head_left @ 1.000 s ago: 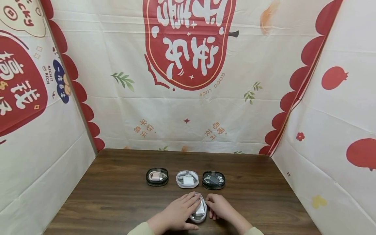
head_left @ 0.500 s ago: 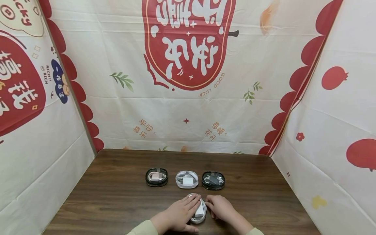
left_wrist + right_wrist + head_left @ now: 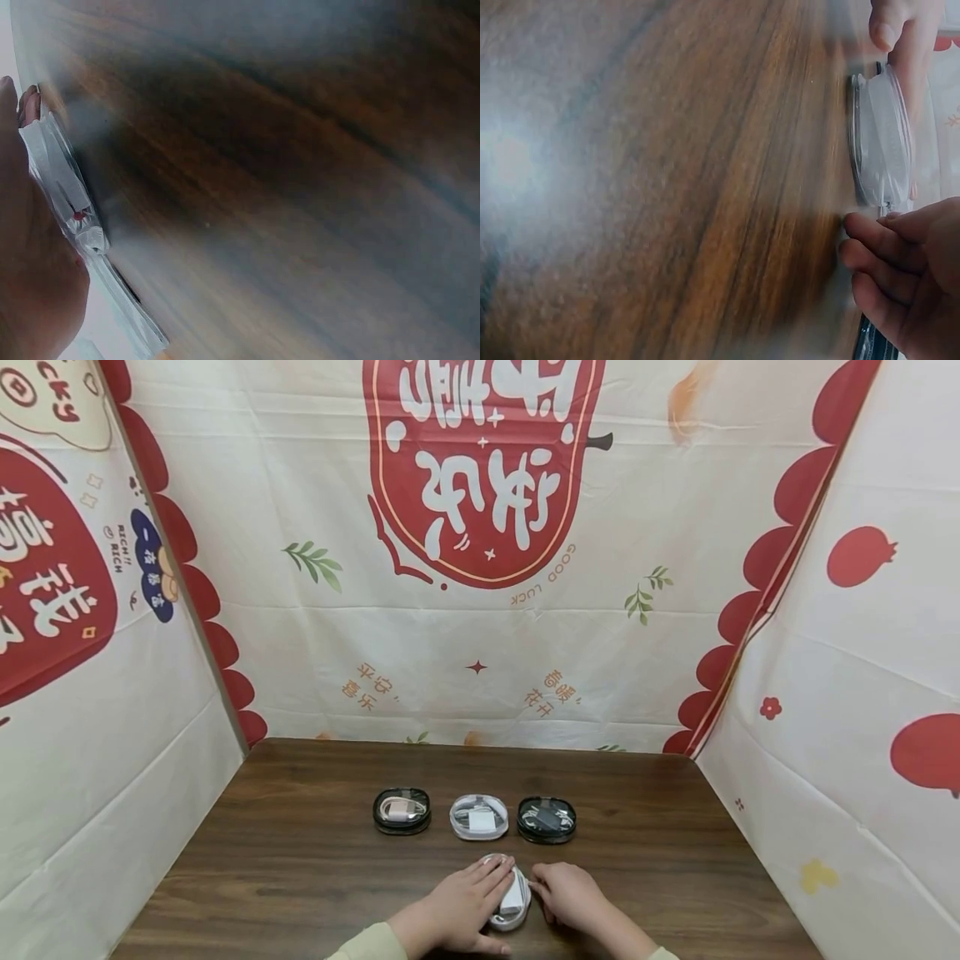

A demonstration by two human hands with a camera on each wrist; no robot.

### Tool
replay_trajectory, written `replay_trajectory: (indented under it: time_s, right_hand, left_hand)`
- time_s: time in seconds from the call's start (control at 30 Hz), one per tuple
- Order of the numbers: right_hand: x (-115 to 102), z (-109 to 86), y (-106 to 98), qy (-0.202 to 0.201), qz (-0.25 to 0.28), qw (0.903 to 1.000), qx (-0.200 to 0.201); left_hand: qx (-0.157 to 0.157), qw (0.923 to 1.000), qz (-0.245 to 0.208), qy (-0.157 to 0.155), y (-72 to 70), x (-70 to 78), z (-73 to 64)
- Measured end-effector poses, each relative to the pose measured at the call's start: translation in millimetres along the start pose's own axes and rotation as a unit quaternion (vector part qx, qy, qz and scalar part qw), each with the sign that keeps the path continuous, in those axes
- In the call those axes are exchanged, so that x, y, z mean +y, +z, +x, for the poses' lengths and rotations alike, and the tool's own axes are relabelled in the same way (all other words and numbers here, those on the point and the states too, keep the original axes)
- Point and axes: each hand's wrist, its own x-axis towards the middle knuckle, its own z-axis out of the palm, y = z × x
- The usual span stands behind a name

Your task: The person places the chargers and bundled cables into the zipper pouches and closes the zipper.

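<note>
A small oval zip case, clear-topped with a white rim, lies on the brown table; a white charger and cable show inside. My left hand rests on its left part with straight fingers, covering that side. On the right, my right hand pinches the zipper pull at the case's edge between thumb and forefinger, its other fingers curled. In the right wrist view the case stands out edge-on, with the right hand below. The left wrist view shows its zipped side beside the left hand.
Behind the hands, three similar cases stand in a row on the wooden table: a black-rimmed one with a pale charger, a white-rimmed one, and a black-rimmed one with dark contents. Printed cloth encloses the table's back and sides.
My right hand has shifted slightly right and toward me. The left hand stays on the case, moving only a little to the right; the three cases behind keep their places.
</note>
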Motion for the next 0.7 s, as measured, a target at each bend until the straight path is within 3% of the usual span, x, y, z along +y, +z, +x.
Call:
replay_trajectory:
  time_s: [0.23, 0.5, 0.7]
  right_hand:
    - [-3.8, -12.8, -1.6, 0.014, 0.058, 0.9978, -0.030]
    - [-8.9, -23.6, 2.5, 0.007, 0.090, 0.9948, -0.047]
    - [-9.6, -27.5, 4.0, 0.021, 0.153, 0.9862, -0.059]
  left_hand:
    - [0.012, 0.9999, 0.006, -0.011, -1.0, 3.2, 1.4]
    - [0.009, 0.9998, -0.003, -0.016, -1.9, 4.4, 1.5]
    - [0.019, 0.9996, -0.001, -0.022, -2.4, 6.7, 3.0]
